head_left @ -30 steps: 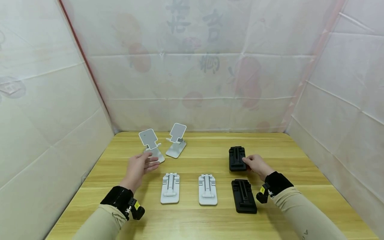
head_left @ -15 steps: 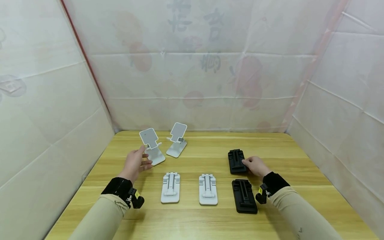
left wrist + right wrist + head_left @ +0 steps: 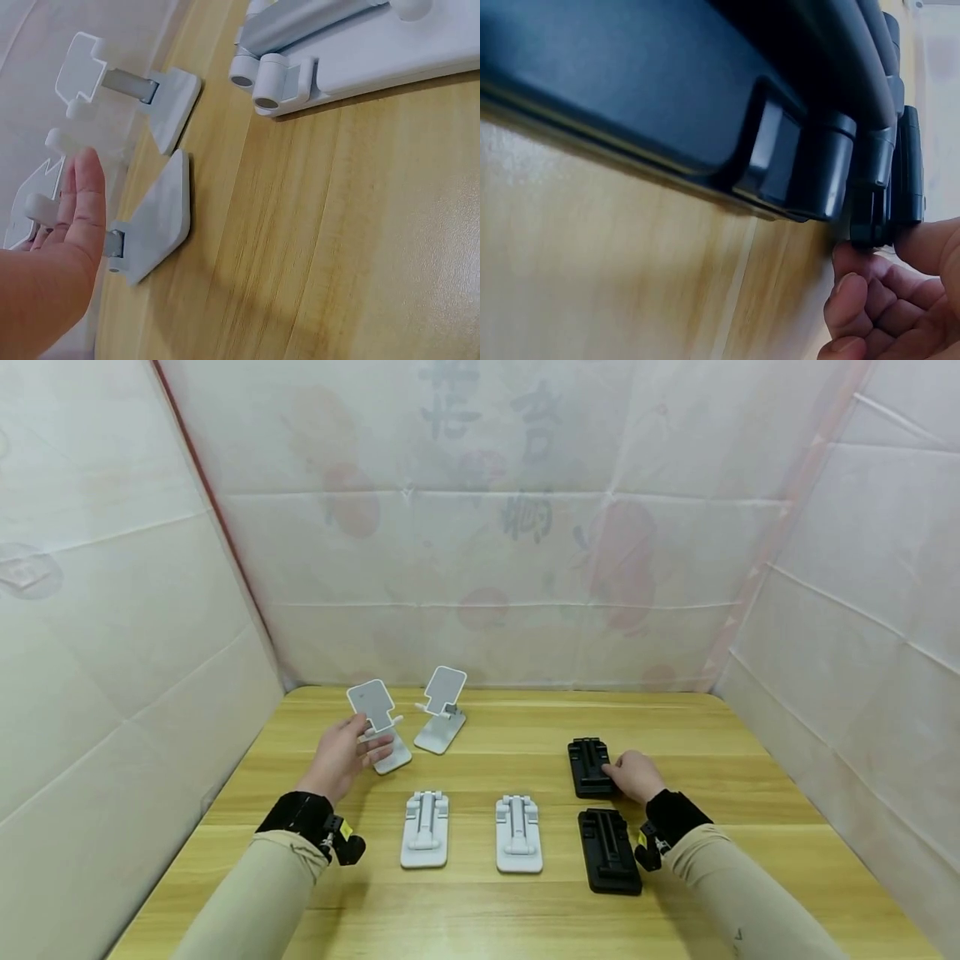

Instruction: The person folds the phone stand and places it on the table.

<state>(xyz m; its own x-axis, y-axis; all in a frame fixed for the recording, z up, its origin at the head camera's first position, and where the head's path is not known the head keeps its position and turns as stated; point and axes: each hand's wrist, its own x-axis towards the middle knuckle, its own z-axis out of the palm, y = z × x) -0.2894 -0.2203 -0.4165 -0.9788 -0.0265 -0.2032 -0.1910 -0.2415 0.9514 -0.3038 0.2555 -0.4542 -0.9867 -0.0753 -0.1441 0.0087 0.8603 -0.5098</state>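
Observation:
My left hand (image 3: 337, 758) is at the unfolded white phone stand (image 3: 371, 700) on the left, its fingers loosely extended beside the stand's neck. The left wrist view shows the fingers (image 3: 88, 199) behind the cradle hook, with the stand's base (image 3: 161, 221) on the table. At the back right, my right hand (image 3: 634, 777) pinches the right edge of a folded black phone stand (image 3: 587, 762) between thumb and fingers. A second folded black phone stand (image 3: 609, 853) lies nearer me and fills much of the right wrist view.
Another unfolded white phone stand (image 3: 444, 687) stands just right of the left one. Two folded white phone stands, one (image 3: 424, 839) left and one (image 3: 518, 843) right, lie mid-table. White cloth walls (image 3: 480, 552) enclose the wooden table (image 3: 480, 914) at the back and sides.
My right hand has brought the pinched black phone stand slightly toward me and left, lower to the table. My left hand has shifted up from the white stand's base to its neck.

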